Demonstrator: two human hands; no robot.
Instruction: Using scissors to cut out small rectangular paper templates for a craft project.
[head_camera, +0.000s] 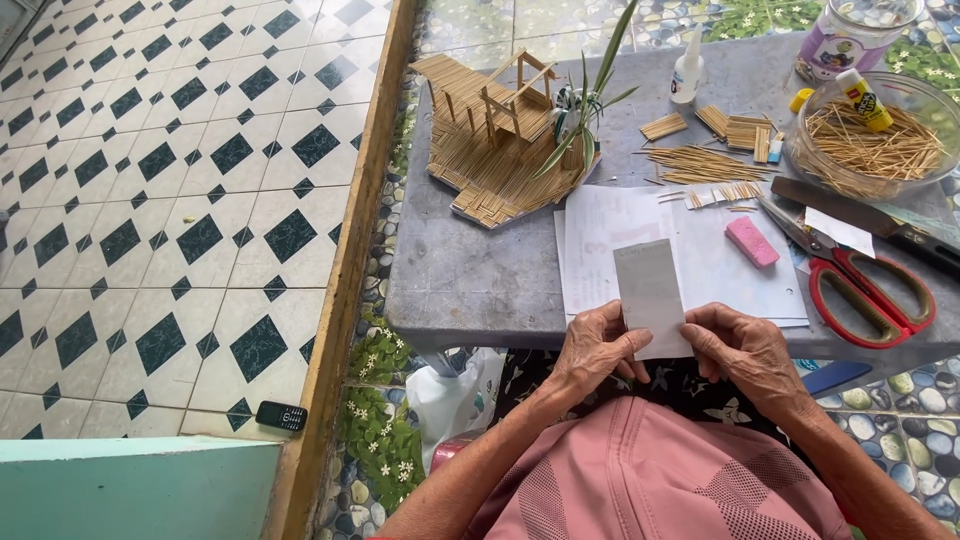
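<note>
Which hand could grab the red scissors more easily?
Probably the right hand. The red-handled scissors lie on the grey table on its side, while the left hand is farther away. Both hands hold the small grey paper strip.

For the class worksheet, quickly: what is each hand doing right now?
Left hand: closed, pinching the left edge of the grey paper strip.
Right hand: closed, pinching the strip's right edge.

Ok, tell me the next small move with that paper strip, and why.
Probably press the paper strip flat on the white sheets: the left hand and right hand pinch only its lower edge, and its upper part lies loose over them.
</note>
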